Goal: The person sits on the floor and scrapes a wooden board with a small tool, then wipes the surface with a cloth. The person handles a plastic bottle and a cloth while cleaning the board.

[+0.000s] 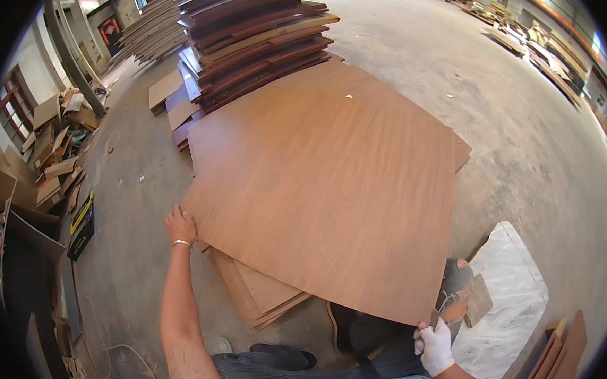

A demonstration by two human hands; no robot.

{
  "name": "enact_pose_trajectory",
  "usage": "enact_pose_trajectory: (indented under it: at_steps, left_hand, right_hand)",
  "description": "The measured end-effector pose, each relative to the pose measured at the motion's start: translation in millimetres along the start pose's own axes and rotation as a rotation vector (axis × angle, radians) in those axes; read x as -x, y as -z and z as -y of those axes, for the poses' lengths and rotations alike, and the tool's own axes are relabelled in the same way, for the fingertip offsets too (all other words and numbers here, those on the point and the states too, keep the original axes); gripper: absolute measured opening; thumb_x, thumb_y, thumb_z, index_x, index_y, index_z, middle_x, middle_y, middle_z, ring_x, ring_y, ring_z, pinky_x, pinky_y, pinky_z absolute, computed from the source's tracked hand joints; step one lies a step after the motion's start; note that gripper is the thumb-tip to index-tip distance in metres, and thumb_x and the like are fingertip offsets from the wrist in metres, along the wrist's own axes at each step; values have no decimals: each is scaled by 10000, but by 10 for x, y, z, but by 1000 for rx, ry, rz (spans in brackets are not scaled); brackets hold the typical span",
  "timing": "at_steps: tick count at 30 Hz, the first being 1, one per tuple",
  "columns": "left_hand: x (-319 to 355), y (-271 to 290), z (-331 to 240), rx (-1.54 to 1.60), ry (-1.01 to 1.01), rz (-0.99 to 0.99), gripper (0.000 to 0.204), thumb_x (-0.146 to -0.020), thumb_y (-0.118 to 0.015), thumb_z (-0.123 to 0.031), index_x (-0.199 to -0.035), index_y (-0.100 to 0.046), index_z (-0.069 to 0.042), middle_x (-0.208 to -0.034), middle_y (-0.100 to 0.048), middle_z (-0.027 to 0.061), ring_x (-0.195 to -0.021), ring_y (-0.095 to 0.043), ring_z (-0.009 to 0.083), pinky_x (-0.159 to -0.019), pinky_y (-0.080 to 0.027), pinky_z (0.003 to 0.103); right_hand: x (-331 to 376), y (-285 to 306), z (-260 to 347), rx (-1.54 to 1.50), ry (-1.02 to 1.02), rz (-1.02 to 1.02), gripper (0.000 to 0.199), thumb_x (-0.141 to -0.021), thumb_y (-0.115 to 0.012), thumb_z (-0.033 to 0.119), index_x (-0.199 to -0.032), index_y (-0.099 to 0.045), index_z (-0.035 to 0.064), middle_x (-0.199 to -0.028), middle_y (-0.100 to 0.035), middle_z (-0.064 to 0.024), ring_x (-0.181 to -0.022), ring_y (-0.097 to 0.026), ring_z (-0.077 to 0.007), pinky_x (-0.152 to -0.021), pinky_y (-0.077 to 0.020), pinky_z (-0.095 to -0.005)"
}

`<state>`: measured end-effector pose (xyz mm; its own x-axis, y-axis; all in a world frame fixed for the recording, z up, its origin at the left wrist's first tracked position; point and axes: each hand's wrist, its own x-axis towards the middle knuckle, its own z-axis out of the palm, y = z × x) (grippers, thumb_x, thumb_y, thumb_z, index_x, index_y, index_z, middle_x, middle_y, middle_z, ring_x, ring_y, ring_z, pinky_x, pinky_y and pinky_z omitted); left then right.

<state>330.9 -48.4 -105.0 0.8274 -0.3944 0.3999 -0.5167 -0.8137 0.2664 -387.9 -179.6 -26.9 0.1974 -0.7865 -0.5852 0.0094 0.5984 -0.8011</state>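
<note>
A large brown wood-grain panel (325,195) lies turned askew over a stack of similar panels (264,289), whose edges stick out below it. My bare left hand (181,226), with a bracelet at the wrist, is closed over the panel's left corner. At the near right corner is my right hand (435,347) in a white knit glove. Its fingers are closed round a small dark flat piece (434,317) that pokes up beside the panel's corner; its kind is not clear. The fingertips of my left hand are partly hidden at the edge.
Behind the panel rises a tall pile of dark red-brown boards (259,39). Cardboard scraps (55,156) line the left wall. A white sheet (507,274) lies on the floor at right, near upright board offcuts (557,354). More boards (538,50) lie far right.
</note>
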Motion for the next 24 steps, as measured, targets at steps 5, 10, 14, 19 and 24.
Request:
enact_pose_trajectory:
  at_steps: [5, 10, 14, 19, 24]
  left_hand:
    - [797, 278, 10, -22, 87, 67, 457, -986, -533, -235, -1340, -552, 53, -1324, -575, 270, -1262, -490, 465, -1109, -380, 532]
    - [1414, 666, 510, 93, 131, 22, 450, -989, -587, -238, -1326, -547, 58, -1269, -580, 273, -1224, -507, 455, -1090, -382, 515]
    - [1979, 985, 1088, 235, 219, -22, 440, -969, -659, -250, -1260, -573, 69, -1207, -610, 238, -1114, -582, 389, -986, -456, 476]
    - [2319, 1445, 925, 528, 601, 406, 289, -973, -692, -258, -1051, -582, -2, -866, -644, 87, -617, -601, 193, -500, -479, 340]
    - [2522, 1877, 747, 568, 574, 575, 262, -977, -697, -228, -1042, -569, -9, -778, -627, 68, -554, -576, 152, -416, -427, 298]
  right_hand:
    - [-268, 269, 197, 12, 48, -178, 221, -968, -577, 33, -1178, -571, 103, -681, -532, 1, -426, -404, -81, -365, -311, -265]
    - [-560, 181, 502, 71, 85, -152, 124, -1007, -558, 96, -1129, -582, 93, -672, -543, -11, -390, -389, -83, -345, -304, -273]
    - [-931, 71, 716, 128, 119, -85, 217, -992, -565, 97, -1203, -600, 58, -680, -544, -12, -403, -400, -86, -362, -310, -270]
    - [-1692, 47, 963, 229, 327, -9, 242, -960, -598, 110, -1180, -656, 28, -716, -560, 3, -492, -429, -57, -431, -313, -252]
    - [-2350, -503, 1416, 241, 361, 109, 126, -915, -669, 124, -998, -633, 37, -686, -556, 8, -472, -428, -70, -417, -319, -281]
